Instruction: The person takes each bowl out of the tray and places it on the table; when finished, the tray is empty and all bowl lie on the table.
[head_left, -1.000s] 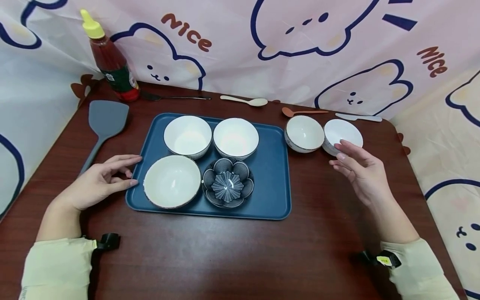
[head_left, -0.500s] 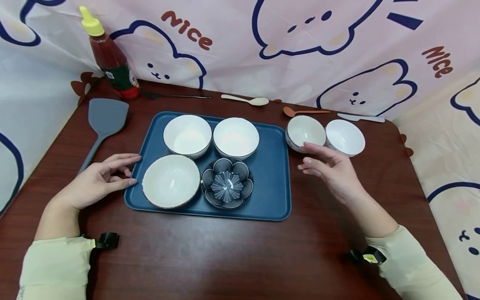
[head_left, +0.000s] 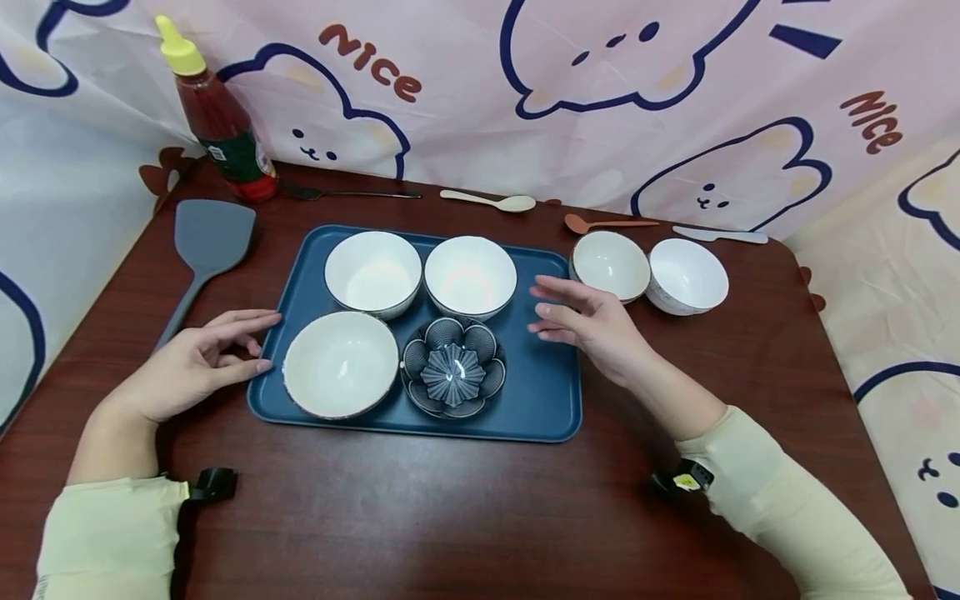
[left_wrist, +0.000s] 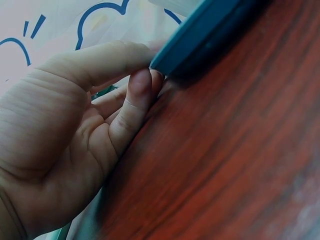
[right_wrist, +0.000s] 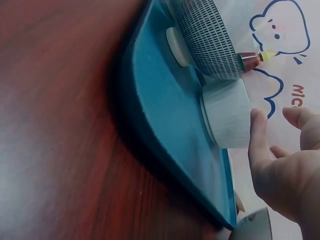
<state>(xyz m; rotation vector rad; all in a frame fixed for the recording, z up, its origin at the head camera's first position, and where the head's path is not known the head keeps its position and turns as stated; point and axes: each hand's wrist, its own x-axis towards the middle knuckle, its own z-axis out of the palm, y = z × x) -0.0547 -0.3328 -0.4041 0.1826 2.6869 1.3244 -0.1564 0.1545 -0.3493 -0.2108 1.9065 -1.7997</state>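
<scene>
My left hand (head_left: 198,362) touches the left rim of a blue tray (head_left: 543,392) with thumb and fingertips. In the left wrist view the tray's edge (left_wrist: 172,47) meets the fingertips. On the tray stand two white bowls (head_left: 373,271) at the back, a wider cream bowl (head_left: 342,364) at the front left and a dark flower-shaped bowl (head_left: 453,367) beside it. Above the tray's right part my right hand (head_left: 592,325) holds nothing, its fingers spread apart. The back right white bowl (head_left: 470,275) is nearest to it; in the right wrist view, a white bowl (right_wrist: 227,112) appears beyond the fingers.
Two small bowls stand right of the tray: a cream one (head_left: 610,262) and a white one (head_left: 687,275). A grey spatula (head_left: 213,237) and a red sauce bottle (head_left: 225,125) are at left. A fork, cream spoon (head_left: 487,201), brown spoon (head_left: 607,223) and white knife (head_left: 720,235) line the back.
My right hand has moved left from in front of the small white bowl, past the small cream bowl, to above the tray's right side. My left hand stays at the tray's rim.
</scene>
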